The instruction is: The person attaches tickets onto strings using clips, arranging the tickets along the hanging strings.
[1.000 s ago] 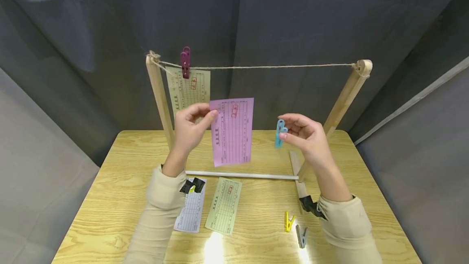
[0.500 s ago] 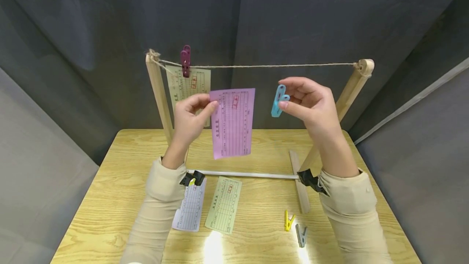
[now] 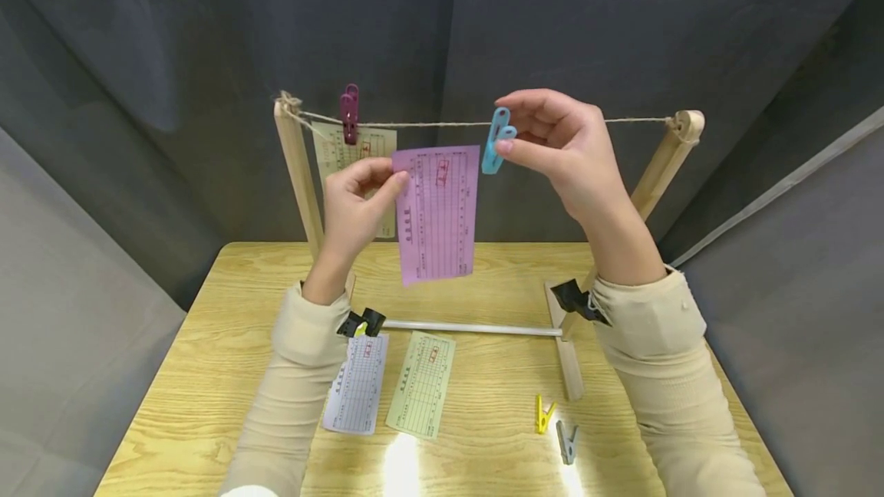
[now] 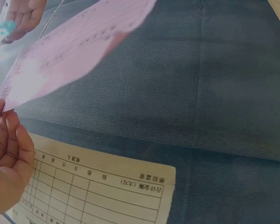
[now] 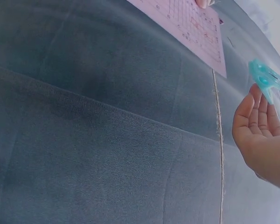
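My left hand (image 3: 359, 205) pinches a pink printed slip (image 3: 439, 221) at its upper left edge. The slip hangs upright just below the twine (image 3: 428, 125), its top apart from it in the head view. To its right, my right hand (image 3: 562, 148) holds a light-blue clothespin (image 3: 495, 146) between thumb and fingers, beside the slip's upper right corner. The right wrist view also shows this blue clothespin (image 5: 265, 77) near the fingertips. Behind my left hand, a pale yellow slip (image 3: 380, 146) hangs from the twine under a purple clothespin (image 3: 349, 115); my hand hides part of it.
Wooden posts (image 3: 298, 175) hold the twine, with a metal rod (image 3: 476, 327) between their feet. On the table (image 3: 228, 374) lie a white slip (image 3: 357, 386), a green slip (image 3: 421, 384), a yellow clothespin (image 3: 543, 414) and a grey clothespin (image 3: 567, 443).
My right hand has risen and moved left with the blue clothespin, from near table-edge height to the twine. My left hand has lifted the pink slip slightly.
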`<state>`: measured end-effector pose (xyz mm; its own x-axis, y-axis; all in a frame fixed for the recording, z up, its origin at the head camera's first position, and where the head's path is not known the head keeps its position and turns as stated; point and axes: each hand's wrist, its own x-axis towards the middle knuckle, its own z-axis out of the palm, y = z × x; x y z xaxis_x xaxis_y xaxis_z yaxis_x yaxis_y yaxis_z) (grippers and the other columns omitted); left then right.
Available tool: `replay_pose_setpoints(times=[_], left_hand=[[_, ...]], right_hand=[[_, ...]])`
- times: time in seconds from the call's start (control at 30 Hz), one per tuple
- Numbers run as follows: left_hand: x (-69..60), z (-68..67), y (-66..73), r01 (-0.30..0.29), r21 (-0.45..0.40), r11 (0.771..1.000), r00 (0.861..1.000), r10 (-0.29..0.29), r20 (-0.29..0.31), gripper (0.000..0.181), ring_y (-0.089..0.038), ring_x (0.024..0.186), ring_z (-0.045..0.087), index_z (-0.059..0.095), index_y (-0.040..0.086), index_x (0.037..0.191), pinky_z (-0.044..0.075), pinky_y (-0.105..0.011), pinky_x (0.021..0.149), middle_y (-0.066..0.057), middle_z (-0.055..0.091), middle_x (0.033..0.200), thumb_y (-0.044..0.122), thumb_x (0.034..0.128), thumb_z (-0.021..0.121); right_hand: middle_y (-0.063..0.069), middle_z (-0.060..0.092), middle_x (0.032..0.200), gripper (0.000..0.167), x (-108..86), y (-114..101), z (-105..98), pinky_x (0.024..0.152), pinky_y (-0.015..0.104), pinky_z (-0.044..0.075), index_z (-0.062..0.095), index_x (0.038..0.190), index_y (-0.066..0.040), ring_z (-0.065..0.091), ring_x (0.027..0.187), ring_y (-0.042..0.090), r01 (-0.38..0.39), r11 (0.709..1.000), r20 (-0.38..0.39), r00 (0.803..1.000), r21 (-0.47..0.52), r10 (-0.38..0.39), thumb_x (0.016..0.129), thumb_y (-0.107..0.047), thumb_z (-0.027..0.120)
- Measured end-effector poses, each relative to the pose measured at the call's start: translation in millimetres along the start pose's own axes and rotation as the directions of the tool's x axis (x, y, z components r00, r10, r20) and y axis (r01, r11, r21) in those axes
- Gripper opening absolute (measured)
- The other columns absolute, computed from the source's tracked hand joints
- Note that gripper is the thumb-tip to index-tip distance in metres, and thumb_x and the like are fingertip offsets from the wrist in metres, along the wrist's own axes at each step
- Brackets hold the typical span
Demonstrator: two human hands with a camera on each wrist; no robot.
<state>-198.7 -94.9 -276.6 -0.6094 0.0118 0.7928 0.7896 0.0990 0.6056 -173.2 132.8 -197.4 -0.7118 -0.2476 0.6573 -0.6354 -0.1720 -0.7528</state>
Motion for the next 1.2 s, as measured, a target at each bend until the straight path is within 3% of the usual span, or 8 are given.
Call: replay_pose_setpoints(times=[0.2, 0.33, 0.57, 0.87, 1.2], left_hand=[[4.6, -1.0, 2.2, 0.017, 0.028, 0.999, 1.000, -0.017, -0.011, 0.010, -0.005, 0.063, 0.055, 0.063, -0.014, 0.084, 0.048, -0.018, 0.059, -0.023, 0.063, 0.075, -0.005, 0.0792, 0.064], [6.4, -0.5, 1.5, 0.023, 0.040, 0.999, 0.999, -0.022, -0.026, 0.010, -0.004, 0.062, 0.054, 0.063, -0.014, 0.083, 0.047, -0.018, 0.059, -0.023, 0.063, 0.075, -0.005, 0.0788, 0.065], [9.2, 1.5, -0.4, 0.050, 0.050, 0.997, 0.997, -0.047, -0.059, 0.011, -0.003, 0.060, 0.055, 0.064, -0.013, 0.082, 0.047, -0.017, 0.056, -0.022, 0.063, 0.073, -0.004, 0.0781, 0.067], [11.3, 1.7, -4.4, 0.065, 0.030, 0.997, 0.995, -0.062, -0.082, 0.010, -0.003, 0.058, 0.054, 0.064, -0.014, 0.081, 0.046, -0.016, 0.053, -0.022, 0.063, 0.072, -0.005, 0.0769, 0.068], [13.1, 0.8, -5.2, 0.093, -0.007, 0.996, 0.992, -0.094, -0.085, 0.011, -0.006, 0.056, 0.051, 0.065, -0.013, 0.082, 0.041, -0.017, 0.049, -0.015, 0.064, 0.071, -0.004, 0.0775, 0.068]], right_hand=[[0.007, 0.065, 0.083, 0.027, 17.4, 1, 3, 0.068, 0.026, 0.050, 0.061, 0.102, 0.008, 0.059, 0.070, 0.019, -0.026, 1.000, 0.017, 1.000, -0.014, 0.026, 0.075, 0.013, 0.063], [0.009, 0.064, 0.083, 0.026, 27.5, 0, 8, 0.069, 0.026, 0.049, 0.063, 0.099, 0.004, 0.058, 0.072, 0.021, -0.065, 0.998, 0.015, 0.998, 0.006, 0.065, 0.074, 0.011, 0.064], [0.010, 0.062, 0.084, 0.026, 42.5, 2, 15, 0.069, 0.025, 0.050, 0.063, 0.100, 0.003, 0.057, 0.073, 0.021, -0.105, 0.993, 0.004, 0.994, -0.043, 0.106, 0.075, 0.007, 0.067], [0.008, 0.064, 0.080, 0.019, 59.4, 5, 24, 0.072, 0.027, 0.050, 0.065, 0.091, 0.000, 0.061, 0.074, 0.022, -0.152, 0.983, -0.013, 0.988, -0.108, 0.151, 0.073, 0.005, 0.071], [0.007, 0.064, 0.070, 0.012, 67.6, 6, 28, 0.071, 0.028, 0.049, 0.068, 0.077, 0.001, 0.060, 0.067, 0.020, -0.171, 0.983, -0.051, 0.984, -0.065, 0.168, 0.070, 0.010, 0.072]])
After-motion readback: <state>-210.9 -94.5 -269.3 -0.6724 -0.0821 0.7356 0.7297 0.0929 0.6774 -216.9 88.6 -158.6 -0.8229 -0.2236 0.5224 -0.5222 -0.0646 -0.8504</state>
